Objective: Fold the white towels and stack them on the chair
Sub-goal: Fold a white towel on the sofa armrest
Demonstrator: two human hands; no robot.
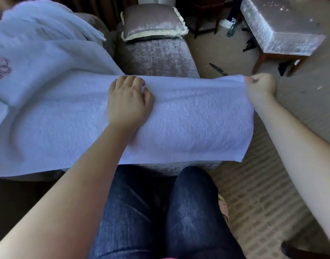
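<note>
A white towel (pixel 188 118) lies stretched across the seat of a grey velvet chair (pixel 154 55) in front of me. My left hand (pixel 128 101) rests on its middle, fingers curled over the far edge and gripping it. My right hand (pixel 259 86) pinches the towel's far right corner and holds it out past the chair's side. More white towels (pixel 38 58) are heaped at the left, one bearing a pink embroidered emblem (pixel 0 67).
A fringed grey cushion (pixel 153 21) leans at the back of the chair. A silver upholstered stool (pixel 280 28) on wooden legs stands at the upper right on beige carpet. My knees in dark jeans (pixel 160 212) are close against the chair's front.
</note>
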